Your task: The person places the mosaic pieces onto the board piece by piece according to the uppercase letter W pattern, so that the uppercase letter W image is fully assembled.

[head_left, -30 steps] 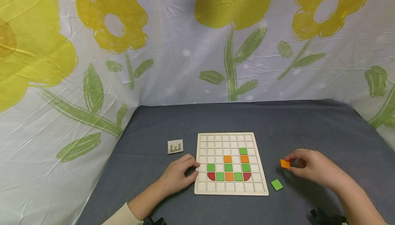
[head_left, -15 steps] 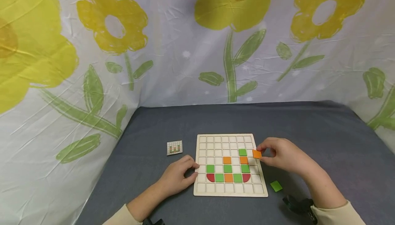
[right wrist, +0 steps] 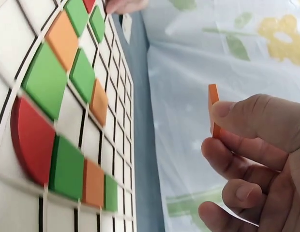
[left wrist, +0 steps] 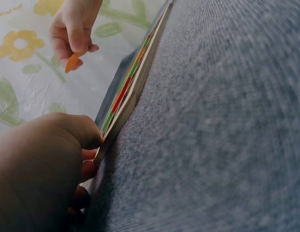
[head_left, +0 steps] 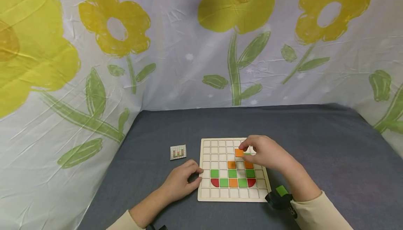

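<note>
My right hand (head_left: 267, 151) pinches an orange square tile (head_left: 239, 152) between thumb and fingers, over the upper right part of the wooden grid board (head_left: 211, 195). In the right wrist view the tile (right wrist: 214, 108) is seen nearly edge-on, above the board's surface. Green, orange and red tiles sit in the board's cells, among them a red rounded tile (head_left: 215, 182) and a green tile (head_left: 232, 173). My left hand (head_left: 181, 179) rests its thumb and fingertip on the board's left edge. The left wrist view shows its fingers (left wrist: 87, 169) at that edge.
A small printed card (head_left: 178, 152) with a grid pattern lies left of the board. A loose green tile (head_left: 281, 190) lies right of the board, partly hidden by the right wrist's camera. Dark grey cloth covers the table (head_left: 176, 125), backed by a flowered curtain (head_left: 176, 65).
My right hand has carried the orange tile leftward from the cloth at the right to above the board. My left hand has stayed at the board's left edge.
</note>
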{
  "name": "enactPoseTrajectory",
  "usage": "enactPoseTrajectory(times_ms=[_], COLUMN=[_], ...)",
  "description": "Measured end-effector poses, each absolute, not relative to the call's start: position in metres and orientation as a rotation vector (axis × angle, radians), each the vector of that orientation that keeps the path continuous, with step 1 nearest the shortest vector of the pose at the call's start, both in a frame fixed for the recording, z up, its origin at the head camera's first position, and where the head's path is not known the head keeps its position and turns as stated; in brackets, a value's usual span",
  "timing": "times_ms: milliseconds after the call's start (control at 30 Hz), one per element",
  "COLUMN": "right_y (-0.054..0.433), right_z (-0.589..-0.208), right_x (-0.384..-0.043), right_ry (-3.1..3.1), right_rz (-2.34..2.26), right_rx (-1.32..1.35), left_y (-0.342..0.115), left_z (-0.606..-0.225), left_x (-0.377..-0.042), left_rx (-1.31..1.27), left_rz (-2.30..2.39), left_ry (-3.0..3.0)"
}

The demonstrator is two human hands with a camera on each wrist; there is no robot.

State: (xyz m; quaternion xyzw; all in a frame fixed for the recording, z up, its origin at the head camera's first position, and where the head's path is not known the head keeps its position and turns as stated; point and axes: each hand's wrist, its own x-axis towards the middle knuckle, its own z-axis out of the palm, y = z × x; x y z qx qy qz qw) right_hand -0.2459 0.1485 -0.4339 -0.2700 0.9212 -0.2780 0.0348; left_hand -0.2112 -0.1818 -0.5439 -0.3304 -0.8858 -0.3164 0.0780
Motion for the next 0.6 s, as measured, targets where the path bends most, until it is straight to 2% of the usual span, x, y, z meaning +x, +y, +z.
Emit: enactPoseTrajectory(times_ms=[600], right_y=[0.087], right_z=[-0.453], right_x=[-0.254], right_ry=[2.828], right_rz=[-0.732], right_rx=[-0.789], left_y=[-0.182], left_z=[-0.543], left_x=[-0.213], left_rx=[-1.003], left_rz=[-0.943], left_ry=[-2.635])
